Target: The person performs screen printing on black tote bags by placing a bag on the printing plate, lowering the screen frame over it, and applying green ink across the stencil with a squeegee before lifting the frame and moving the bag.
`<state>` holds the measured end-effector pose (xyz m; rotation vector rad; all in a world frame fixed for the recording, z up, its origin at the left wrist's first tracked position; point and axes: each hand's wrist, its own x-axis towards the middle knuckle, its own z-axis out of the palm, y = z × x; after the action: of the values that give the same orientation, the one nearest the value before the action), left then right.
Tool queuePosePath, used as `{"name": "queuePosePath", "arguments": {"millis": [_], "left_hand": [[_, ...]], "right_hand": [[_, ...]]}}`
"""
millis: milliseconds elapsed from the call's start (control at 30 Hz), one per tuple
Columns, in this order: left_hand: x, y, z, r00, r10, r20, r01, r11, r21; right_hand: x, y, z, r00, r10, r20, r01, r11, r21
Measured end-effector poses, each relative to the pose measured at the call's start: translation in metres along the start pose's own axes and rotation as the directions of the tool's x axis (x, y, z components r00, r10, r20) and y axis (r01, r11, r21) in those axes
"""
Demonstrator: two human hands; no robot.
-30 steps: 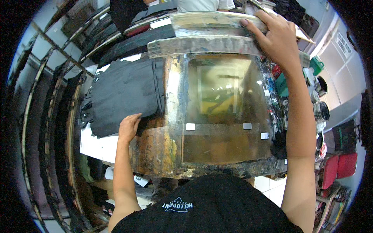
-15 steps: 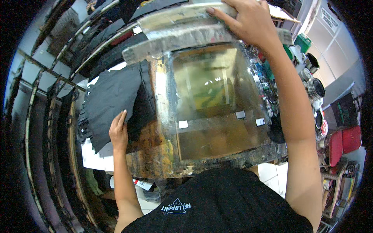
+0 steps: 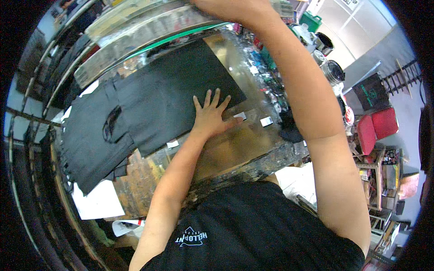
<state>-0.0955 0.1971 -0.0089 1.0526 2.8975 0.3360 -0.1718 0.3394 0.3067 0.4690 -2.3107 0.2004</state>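
A flat black fabric piece, which looks like a bag, lies across the glass plate on the worktable. My left hand presses flat on its near right part, fingers spread, thumb beside a small white tab. More white tabs sit at the glass's near side, including one right of my hand. Farther left rests a stack of similar black pieces, one with a dark oval opening. At the top edge my right hand grips the raised screen frame; its fingertips are partly cut off.
Tubs and cans crowd the far right, near a green container. Dark racks line the left. A red chair stands at right. White paper shows under the stack.
My left hand has moved right from the stack onto the glass, where a black piece now lies over much of the plate. The view has shifted; my right hand stays at the raised frame.
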Motion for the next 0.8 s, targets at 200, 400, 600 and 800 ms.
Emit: {"name": "queuePosePath", "arguments": {"millis": [200, 400, 600, 800], "left_hand": [[0.030, 0.023, 0.020, 0.991, 0.131, -0.028, -0.132, 0.991, -0.033], [0.026, 0.040, 0.027, 0.989, 0.134, -0.056, -0.137, 0.989, -0.064], [0.026, 0.052, 0.026, 0.989, 0.131, -0.066, -0.137, 0.986, -0.094], [0.017, 0.053, 0.021, 0.983, 0.123, -0.138, -0.139, 0.983, -0.116]], "right_hand": [[0.003, -0.002, -0.016, 0.983, -0.030, 0.181, 0.020, 0.998, 0.060], [-0.002, -0.001, -0.008, 0.997, -0.033, 0.066, 0.029, 0.998, 0.058], [-0.006, -0.002, -0.008, 0.999, -0.034, 0.042, 0.030, 0.995, 0.094], [0.003, -0.011, -0.013, 0.988, 0.020, 0.156, -0.031, 0.997, 0.070]]}}
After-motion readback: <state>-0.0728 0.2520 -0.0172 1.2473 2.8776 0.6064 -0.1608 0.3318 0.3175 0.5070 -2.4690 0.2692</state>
